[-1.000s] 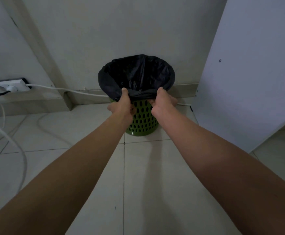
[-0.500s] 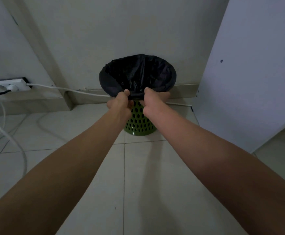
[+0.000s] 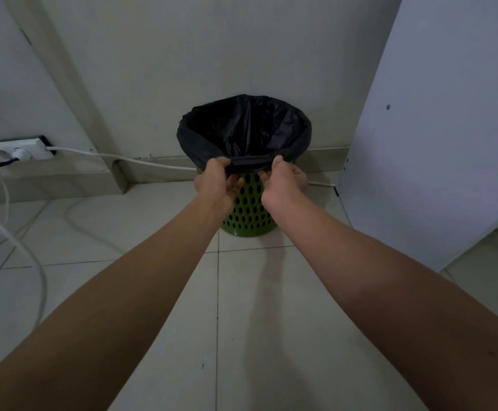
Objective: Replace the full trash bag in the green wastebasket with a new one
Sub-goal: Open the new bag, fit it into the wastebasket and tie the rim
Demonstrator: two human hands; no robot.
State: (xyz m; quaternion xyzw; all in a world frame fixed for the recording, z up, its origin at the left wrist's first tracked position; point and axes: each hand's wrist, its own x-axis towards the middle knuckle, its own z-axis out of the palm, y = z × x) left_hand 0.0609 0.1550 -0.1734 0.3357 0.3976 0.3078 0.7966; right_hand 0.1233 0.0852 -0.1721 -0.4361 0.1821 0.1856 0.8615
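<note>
A green wastebasket (image 3: 249, 209) with oval holes stands on the tiled floor against the wall. A black trash bag (image 3: 242, 129) lines it, its edge folded over the rim. My left hand (image 3: 216, 185) pinches the folded bag edge at the near rim, left of centre. My right hand (image 3: 283, 183) pinches the same edge a little to the right, fingers curled under the fold. The strip of bag between the hands is stretched flat. What lies inside the bag is too dark to make out.
A white power strip (image 3: 10, 151) sits on a ledge at the left, with white cables (image 3: 19, 244) looping over the floor. A white panel (image 3: 437, 129) leans close to the basket's right. The wall stands right behind the basket.
Both hands were close together at the near rim half a second ago; now they are slightly further apart along the bag edge, which is drawn taut between them.
</note>
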